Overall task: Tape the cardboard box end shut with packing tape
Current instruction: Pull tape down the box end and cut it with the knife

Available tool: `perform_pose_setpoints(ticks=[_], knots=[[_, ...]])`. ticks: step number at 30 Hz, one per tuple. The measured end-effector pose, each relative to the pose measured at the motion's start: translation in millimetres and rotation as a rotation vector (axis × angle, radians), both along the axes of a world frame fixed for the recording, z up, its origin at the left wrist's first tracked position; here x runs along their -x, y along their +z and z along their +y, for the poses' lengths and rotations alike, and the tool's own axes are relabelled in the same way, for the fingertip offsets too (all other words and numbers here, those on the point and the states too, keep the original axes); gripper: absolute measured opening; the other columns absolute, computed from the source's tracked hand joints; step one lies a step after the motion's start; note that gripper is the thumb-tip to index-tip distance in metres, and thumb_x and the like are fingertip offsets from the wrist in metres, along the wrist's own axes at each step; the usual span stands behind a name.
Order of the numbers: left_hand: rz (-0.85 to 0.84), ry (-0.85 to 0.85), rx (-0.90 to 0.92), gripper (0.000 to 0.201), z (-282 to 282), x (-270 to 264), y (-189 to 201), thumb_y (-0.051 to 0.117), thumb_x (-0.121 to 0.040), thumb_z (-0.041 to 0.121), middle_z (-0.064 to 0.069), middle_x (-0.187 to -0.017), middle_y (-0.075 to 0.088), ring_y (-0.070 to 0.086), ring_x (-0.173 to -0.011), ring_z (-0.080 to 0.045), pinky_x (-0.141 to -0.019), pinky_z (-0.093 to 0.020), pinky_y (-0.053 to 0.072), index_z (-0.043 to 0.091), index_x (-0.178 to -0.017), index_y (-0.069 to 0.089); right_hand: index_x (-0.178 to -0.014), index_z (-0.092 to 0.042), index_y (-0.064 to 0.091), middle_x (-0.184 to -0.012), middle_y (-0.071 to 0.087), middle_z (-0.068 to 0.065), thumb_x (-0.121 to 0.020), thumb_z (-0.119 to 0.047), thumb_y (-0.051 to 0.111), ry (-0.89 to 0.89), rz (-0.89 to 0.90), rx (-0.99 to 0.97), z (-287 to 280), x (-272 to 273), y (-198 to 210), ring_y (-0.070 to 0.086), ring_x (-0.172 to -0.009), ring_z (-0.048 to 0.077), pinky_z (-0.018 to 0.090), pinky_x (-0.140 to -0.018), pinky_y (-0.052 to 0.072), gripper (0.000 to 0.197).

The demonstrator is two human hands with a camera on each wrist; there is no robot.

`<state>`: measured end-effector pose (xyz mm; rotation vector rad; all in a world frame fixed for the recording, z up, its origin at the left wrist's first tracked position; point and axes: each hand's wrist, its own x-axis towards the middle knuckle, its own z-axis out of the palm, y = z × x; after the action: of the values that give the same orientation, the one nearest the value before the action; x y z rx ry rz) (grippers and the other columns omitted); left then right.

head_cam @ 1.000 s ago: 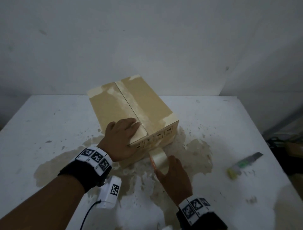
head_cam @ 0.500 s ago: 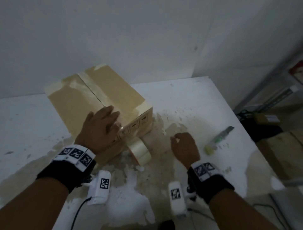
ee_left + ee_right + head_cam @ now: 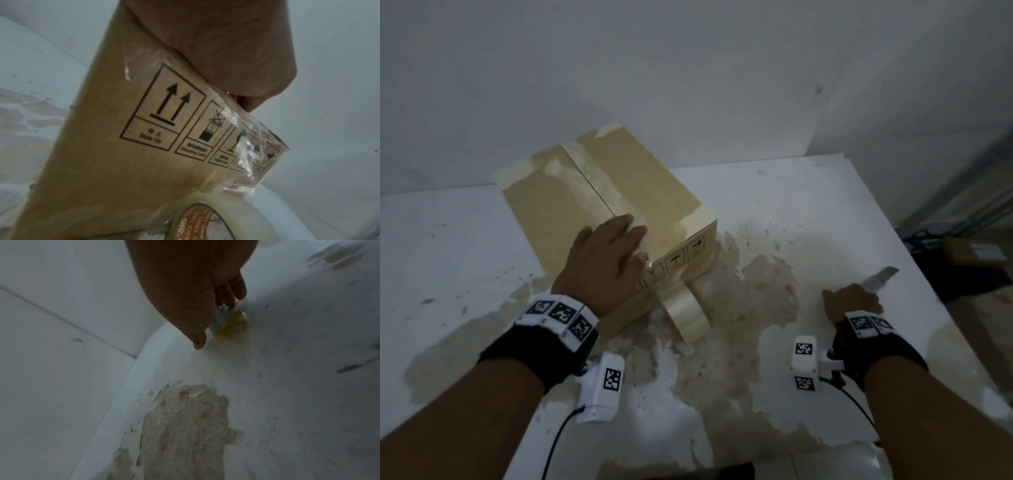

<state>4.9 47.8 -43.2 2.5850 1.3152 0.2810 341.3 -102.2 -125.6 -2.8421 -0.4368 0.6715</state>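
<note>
- The cardboard box (image 3: 599,202) stands on the white bench (image 3: 774,192), set at an angle, its top flaps meeting along a seam that runs away from the person.
- The left hand (image 3: 604,260) lies flat on the near end of the box top, fingers straight and pressing down over the seam at the edge.
- A strip of clear packing tape (image 3: 248,139) runs from under that hand down the near face of the box, wrinkled, across a row of printed handling symbols.
- The strip leads to the tape roll (image 3: 685,313), which stands on its edge on the bench, just beside the foot of the box; no hand is on it.
- The right hand (image 3: 851,303) is well apart from the box, down on the bench on the right, fingers curled around a utility knife (image 3: 880,275).
- The knife's grey blade end sticks out beyond the fingers in the head view; its yellow end shows in the right wrist view, blurred.
- Brown patches of worn paint (image 3: 750,308) spread across the bench around the roll.
</note>
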Motion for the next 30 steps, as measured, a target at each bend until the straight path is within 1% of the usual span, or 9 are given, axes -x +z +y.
perform_pose_setpoints(ticks=[4,6,11,14,18,21,23,25,30], knots=[[-0.025,0.013,0.017,0.062,-1,0,-1,0.027,-0.087,0.046,-0.006,-0.152,0.040,0.036,-0.140,-0.022,-0.117,-0.049,0.018,0.018,-0.139,0.044,-0.147,-0.005,-0.001,-0.141,0.030,0.036,-0.090,-0.015,0.056,-0.023,-0.061,-0.110,-5,2,-1,0.039,-0.124,0.047,0.050,-0.109,0.026,0.082],[-0.037,0.016,0.024,0.059,-1,0,-1,0.031,-0.089,0.042,-0.005,-0.153,0.038,0.034,-0.141,-0.021,-0.118,-0.049,0.017,0.018,-0.142,0.040,-0.148,-0.010,-0.008,-0.145,0.024,0.036,-0.093,-0.012,0.047,-0.059,-0.040,-0.164,-8,0,-2,0.035,-0.128,0.047,0.052,-0.112,0.019,0.078],[-0.054,0.009,0.019,0.064,-2,0,-1,0.026,-0.087,0.046,-0.006,-0.153,0.038,0.033,-0.141,-0.022,-0.118,-0.049,0.017,0.019,-0.145,0.035,-0.132,0.008,0.033,-0.135,0.038,0.034,-0.087,-0.004,0.049,-0.085,0.002,-0.242,-3,8,10,0.043,-0.120,0.046,0.048,-0.099,0.036,0.050],[-0.124,0.008,0.032,0.069,-5,-1,3,0.030,-0.084,0.049,-0.011,-0.149,0.043,0.039,-0.138,-0.027,-0.116,-0.050,0.022,0.015,-0.144,0.035,-0.126,0.008,0.036,-0.130,0.042,0.033,-0.086,-0.005,0.049,-0.033,-0.020,-0.375,-2,29,22,0.047,-0.113,0.044,0.043,-0.091,0.040,0.044],[-0.254,0.017,-0.154,0.057,-13,6,6,0.047,-0.083,0.037,-0.022,-0.124,0.061,0.057,-0.112,-0.037,-0.097,-0.049,0.045,0.003,-0.128,0.053,-0.100,0.000,0.048,-0.101,0.054,0.023,-0.083,-0.004,0.046,0.241,0.029,-0.526,-10,53,37,0.051,-0.083,0.032,0.028,-0.061,0.034,0.017],[-0.217,0.034,-0.395,0.034,-41,6,5,0.049,-0.080,0.027,-0.015,-0.090,0.068,0.061,-0.082,-0.032,-0.075,-0.044,0.049,0.006,-0.098,0.067,-0.089,-0.004,0.045,-0.083,0.050,0.016,-0.084,-0.003,0.048,0.426,0.001,-0.597,-21,71,45,0.047,-0.072,0.028,0.026,-0.050,0.026,0.006],[-0.236,-0.036,-0.235,0.027,-68,1,-2,0.041,-0.082,0.027,-0.002,-0.065,0.055,0.048,-0.058,-0.023,-0.060,-0.036,0.046,0.013,-0.074,0.062,-0.106,-0.005,0.052,-0.088,0.055,0.017,-0.089,-0.014,0.050,0.547,0.000,-0.604,-26,82,48,0.053,-0.075,0.030,0.026,-0.057,0.036,0.019],[-0.245,-0.020,0.050,0.030,-90,-5,-16,0.038,-0.086,0.032,0.002,-0.064,0.054,0.045,-0.057,-0.018,-0.057,-0.032,0.041,0.015,-0.072,0.058,-0.124,-0.008,0.051,-0.102,0.059,0.016,-0.094,-0.026,0.048,0.646,0.027,-0.557,-28,91,54,0.058,-0.088,0.030,0.028,-0.070,0.041,0.036],[-0.418,0.433,0.530,0.036,-99,-28,-43,0.054,-0.092,0.033,0.000,-0.065,0.053,0.051,-0.062,-0.014,-0.057,-0.028,0.035,0.004,-0.071,0.056,-0.127,-0.010,0.050,-0.098,0.053,0.010,-0.096,-0.027,0.044,0.931,-0.046,-0.492,-29,103,67,0.055,-0.081,0.025,0.026,-0.068,0.039,0.036]])
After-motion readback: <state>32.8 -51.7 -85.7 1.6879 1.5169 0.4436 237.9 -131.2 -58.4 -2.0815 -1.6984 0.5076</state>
